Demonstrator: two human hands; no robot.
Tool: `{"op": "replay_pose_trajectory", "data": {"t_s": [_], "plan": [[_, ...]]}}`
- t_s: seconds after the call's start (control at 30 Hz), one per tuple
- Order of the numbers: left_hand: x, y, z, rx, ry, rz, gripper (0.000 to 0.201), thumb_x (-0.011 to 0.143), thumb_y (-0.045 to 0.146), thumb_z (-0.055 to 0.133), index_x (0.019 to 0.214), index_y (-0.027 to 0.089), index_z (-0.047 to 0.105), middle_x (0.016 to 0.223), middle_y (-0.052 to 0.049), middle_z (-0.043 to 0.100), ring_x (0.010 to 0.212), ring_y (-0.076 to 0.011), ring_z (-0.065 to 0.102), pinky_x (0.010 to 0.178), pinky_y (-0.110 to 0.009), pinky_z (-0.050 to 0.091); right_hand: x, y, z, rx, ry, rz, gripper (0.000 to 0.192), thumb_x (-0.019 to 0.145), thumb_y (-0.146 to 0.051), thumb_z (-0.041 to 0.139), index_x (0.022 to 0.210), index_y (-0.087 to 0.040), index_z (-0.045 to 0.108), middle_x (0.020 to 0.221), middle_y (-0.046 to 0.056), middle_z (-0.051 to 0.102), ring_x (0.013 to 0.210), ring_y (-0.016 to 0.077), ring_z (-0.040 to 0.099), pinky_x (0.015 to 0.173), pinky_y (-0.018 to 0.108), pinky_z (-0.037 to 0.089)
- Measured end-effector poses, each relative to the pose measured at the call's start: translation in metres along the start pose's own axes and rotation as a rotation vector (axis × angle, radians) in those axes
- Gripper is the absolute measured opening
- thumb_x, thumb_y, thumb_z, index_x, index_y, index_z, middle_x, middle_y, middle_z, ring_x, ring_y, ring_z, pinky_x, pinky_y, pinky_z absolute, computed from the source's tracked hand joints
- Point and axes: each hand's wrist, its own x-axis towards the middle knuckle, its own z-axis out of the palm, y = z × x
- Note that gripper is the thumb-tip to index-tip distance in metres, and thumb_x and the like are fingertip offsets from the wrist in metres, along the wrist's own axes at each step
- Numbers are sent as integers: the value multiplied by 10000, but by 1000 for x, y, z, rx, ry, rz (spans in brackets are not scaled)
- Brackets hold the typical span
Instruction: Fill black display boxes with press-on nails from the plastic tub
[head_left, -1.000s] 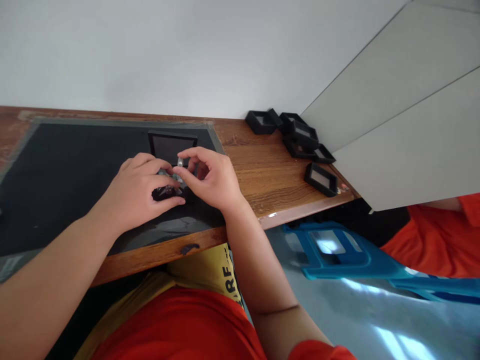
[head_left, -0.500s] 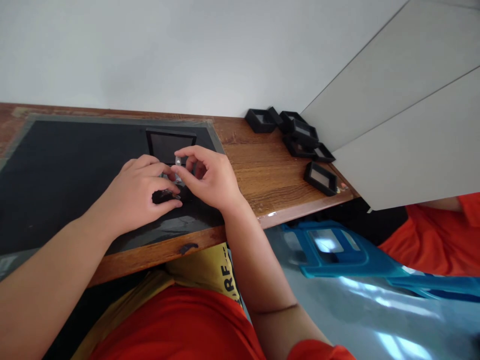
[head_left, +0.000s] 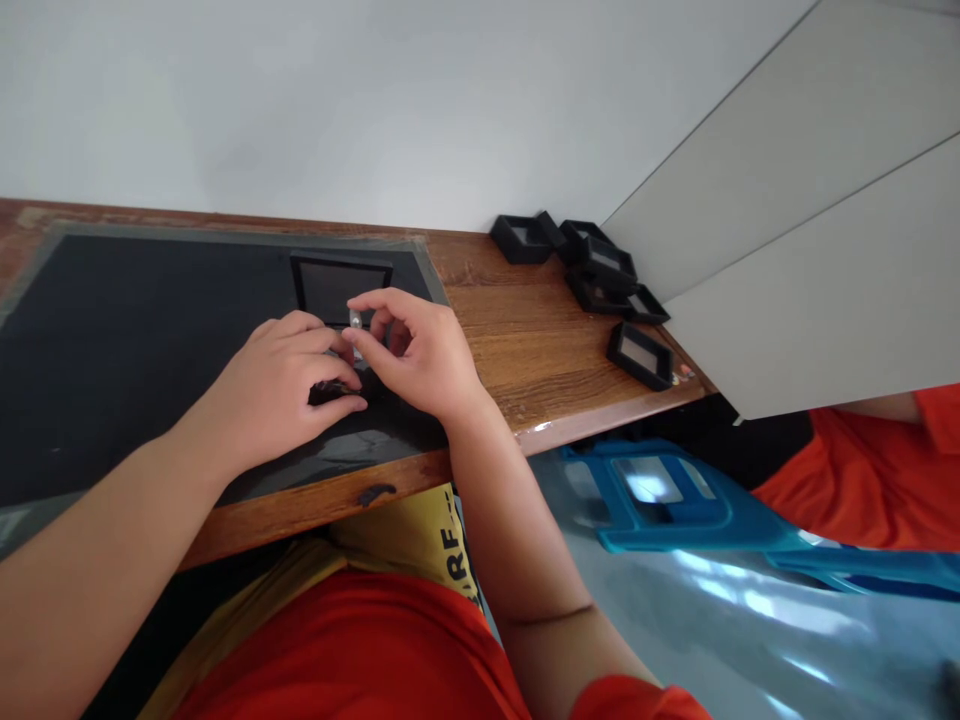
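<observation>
Between the thumb and forefinger of my right hand is a small clear piece with a pale spot, too small to name. My left hand is beside it, palm down, its fingers curled around a small dark, shiny thing that is mostly hidden. The fingertips of both hands nearly meet. Just behind them a black-framed rectangular tray or box lid lies on the black mat, its near side covered by my hands.
Several small black open boxes are grouped at the right on the wooden table, some stacked. A white wall rises behind the table. A light panel stands at the right, with a blue plastic chair and a person's orange clothing below it.
The hands keep almost the same pose. The right fingers and the small clear piece have shifted very slightly; the view has moved a little.
</observation>
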Motion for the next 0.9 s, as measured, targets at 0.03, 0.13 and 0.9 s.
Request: {"op": "replay_pose_trajectory", "data": {"t_s": [0.03, 0.13, 0.9], "plan": [[0, 0, 0, -1, -1, 1, 109, 904, 355, 803, 900, 247, 822, 984, -74, 769, 1058, -338, 627, 931, -516, 486, 0, 0, 0, 6, 0, -5, 263, 958, -344, 685, 1166, -191, 737, 793, -33, 665, 728, 108, 584, 673, 255, 395], [0, 1, 1, 7, -4, 4, 111, 910, 347, 796, 918, 239, 822, 1004, -82, 770, 1064, -342, 630, 934, -522, 492, 0, -1, 0, 17, -14, -12, 253, 955, -318, 677, 1163, -189, 739, 797, -35, 674, 724, 106, 585, 684, 255, 402], [-1, 3, 1, 34, -30, -20, 143, 951, 331, 748, 914, 199, 708, 900, -62, 759, 934, -311, 678, 825, -453, 484, 0, -1, 0, 15, -52, -19, 261, 970, -331, 665, 1176, -188, 733, 828, -22, 692, 737, 112, 584, 687, 259, 398]]}}
